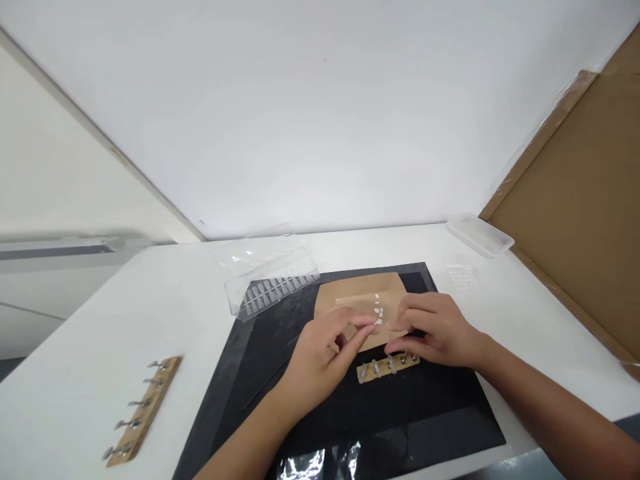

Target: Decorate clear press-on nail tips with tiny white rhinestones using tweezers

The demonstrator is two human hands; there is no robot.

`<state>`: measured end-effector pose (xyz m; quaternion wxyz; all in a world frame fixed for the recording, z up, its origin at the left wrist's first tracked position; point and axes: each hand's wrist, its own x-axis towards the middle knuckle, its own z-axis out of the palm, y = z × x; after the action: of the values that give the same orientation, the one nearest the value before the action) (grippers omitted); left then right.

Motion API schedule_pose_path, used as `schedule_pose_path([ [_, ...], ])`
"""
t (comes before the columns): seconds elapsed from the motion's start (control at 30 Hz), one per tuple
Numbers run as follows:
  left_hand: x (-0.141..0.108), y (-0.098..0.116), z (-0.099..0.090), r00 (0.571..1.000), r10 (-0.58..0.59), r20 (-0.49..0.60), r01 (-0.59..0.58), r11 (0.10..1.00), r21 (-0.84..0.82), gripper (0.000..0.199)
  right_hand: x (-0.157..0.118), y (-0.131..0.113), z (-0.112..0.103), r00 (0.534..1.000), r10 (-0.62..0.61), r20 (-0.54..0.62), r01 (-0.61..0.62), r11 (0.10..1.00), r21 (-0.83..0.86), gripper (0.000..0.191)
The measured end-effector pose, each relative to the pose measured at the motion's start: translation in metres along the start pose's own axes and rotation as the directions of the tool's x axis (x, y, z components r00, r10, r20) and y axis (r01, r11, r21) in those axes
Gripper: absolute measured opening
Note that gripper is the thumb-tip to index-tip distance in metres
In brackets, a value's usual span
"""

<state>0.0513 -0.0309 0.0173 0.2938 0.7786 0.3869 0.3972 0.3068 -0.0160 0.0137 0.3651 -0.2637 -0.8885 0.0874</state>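
Over the black mat, my left hand (pixel 325 347) has its thumb and forefinger pinched together beside some small white pieces (pixel 379 312); what they hold is too small to name. Just right of it, my right hand (pixel 433 328) is curled with fingers bent toward the thumb, and anything between them is too small to tell. Both hands are above the near edge of a brown paper sheet (pixel 345 291). Below the fingertips lies a short wooden strip (pixel 384 367) with metal clips, several of its left ones bearing clear nail tips.
A clear box of nail tips (pixel 273 287) sits at the mat's (pixel 280 427) back left, with clear plastic film behind it. Another wooden strip with clips (pixel 145 413) lies at left. A translucent tray (pixel 480 235) is at back right, near a cardboard panel (pixel 575 200).
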Motion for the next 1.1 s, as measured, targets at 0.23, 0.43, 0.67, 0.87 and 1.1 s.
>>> schedule_pose_path([
  [0.23,0.000,0.004,0.004,0.945,0.325,-0.046,-0.316,0.939,0.137,0.021,-0.033,-0.001,-0.005,0.980,0.160,0.117,-0.170,0.983,0.074,0.037],
  [0.43,-0.003,-0.001,0.007,0.925,0.378,-0.039,-0.367,0.914,0.172,0.023,-0.036,-0.003,-0.002,0.982,0.150,0.116,-0.158,0.985,0.068,0.039],
  [0.67,-0.002,0.001,0.005,0.908,0.418,0.029,-0.411,0.877,0.248,0.023,-0.039,0.002,0.001,0.975,0.164,0.147,-0.179,0.980,0.089,0.038],
  [0.87,-0.002,0.004,0.006,0.893,0.448,0.044,-0.441,0.851,0.284,0.022,-0.040,0.004,0.002,0.976,0.161,0.143,-0.172,0.983,0.061,0.038],
  [1.1,-0.003,0.004,0.004,0.882,0.467,0.060,-0.463,0.836,0.296,0.024,-0.040,0.004,0.002,0.974,0.165,0.156,-0.174,0.984,0.049,0.037],
])
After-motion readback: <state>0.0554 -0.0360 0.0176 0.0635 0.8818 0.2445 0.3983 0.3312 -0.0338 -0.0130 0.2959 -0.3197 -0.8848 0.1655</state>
